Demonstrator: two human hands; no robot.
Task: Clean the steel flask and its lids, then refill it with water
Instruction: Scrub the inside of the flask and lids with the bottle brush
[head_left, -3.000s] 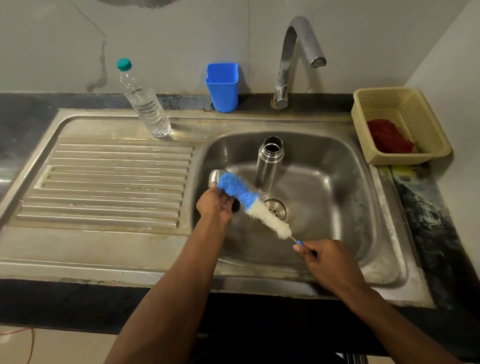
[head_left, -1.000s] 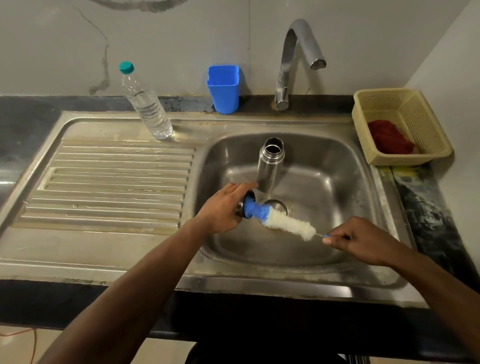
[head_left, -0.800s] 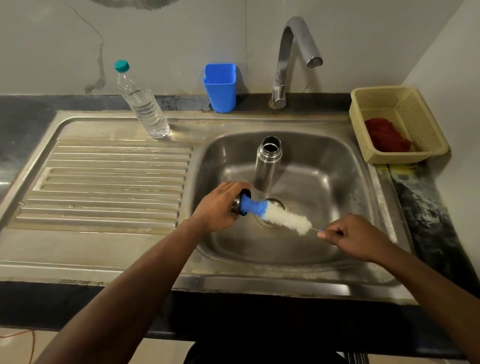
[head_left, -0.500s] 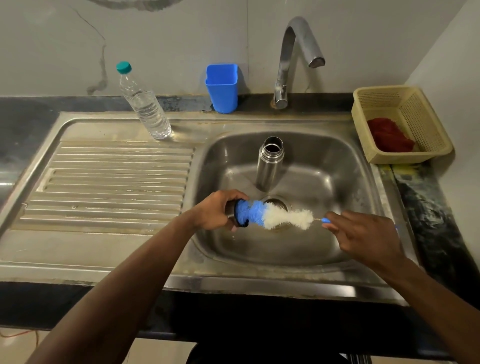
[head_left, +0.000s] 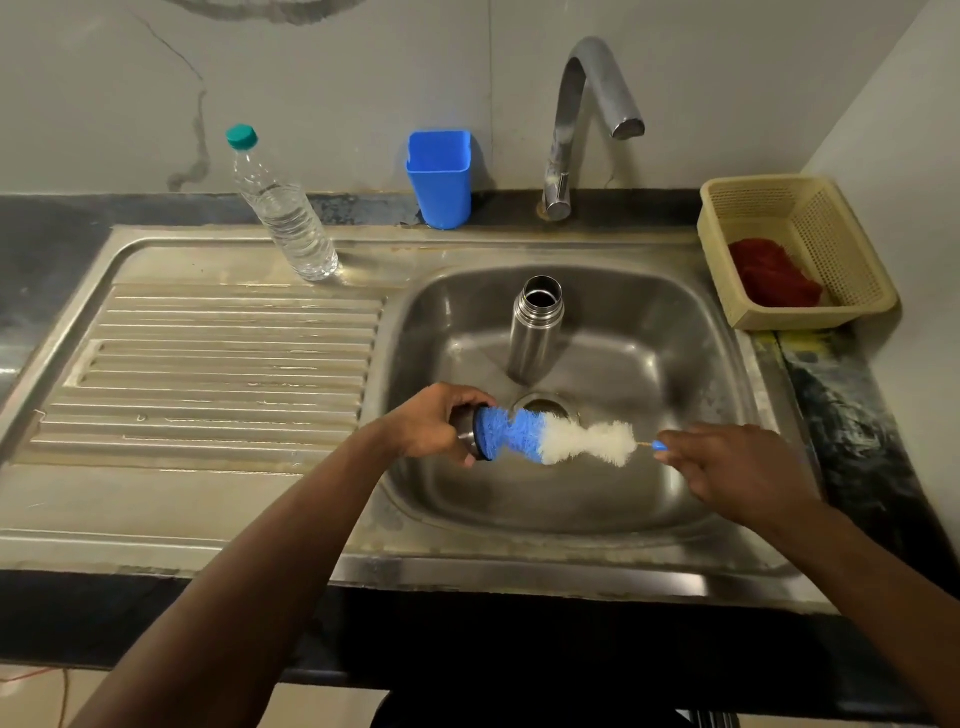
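Steel flask (head_left: 535, 327) stands upright and open in the sink (head_left: 675, 395); we judge it rigid, slippery when wet, best gripped mid-body. Our left hand (head_left: 434, 426) grips a lid (head_left: 470, 434); our right hand (head_left: 737, 467) pinches the brush (head_left: 556, 441) handle, bristles pushed into the lid.

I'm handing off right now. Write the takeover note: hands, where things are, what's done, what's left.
Left hand grips the steel lid over the sink.
Right hand pinches the bottle brush handle; blue bristle end pressed into the lid.
Flask stands upright, uncapped, in the basin.
Done: flask opened. Left: finish the lid scrub, rinse, refill; faucet is off. No other lid in view.
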